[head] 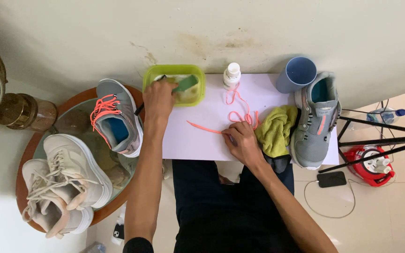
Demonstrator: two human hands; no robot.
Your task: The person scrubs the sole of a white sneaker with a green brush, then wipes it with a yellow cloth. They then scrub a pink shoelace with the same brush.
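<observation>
The left hand [159,97] is closed around a green-handled brush [183,84], held at the green tub [174,70] of cloudy liquid at the far edge of the white table [193,136]; the brush handle runs from the hand up and to the right, out over the tub's middle; its bristle end I cannot make out. The right hand [241,143] presses down with curled fingers on one end of a loose pink lace [240,115]; the lace lies on the table, its long straight stretch running left from that hand, the rest looping away toward a small white bottle [231,75] by the wall.

By the look of it the work is partway: the grey shoe on the right [314,122] has no lace and lies beside a yellow-green cloth [275,129], toe toward the person; the grey shoe on the left [116,117], on a round side table [66,112], still has its pink lace; a pale pair of sneakers [64,180] lies nearer on it; a blue cup [297,74] stands by the wall
</observation>
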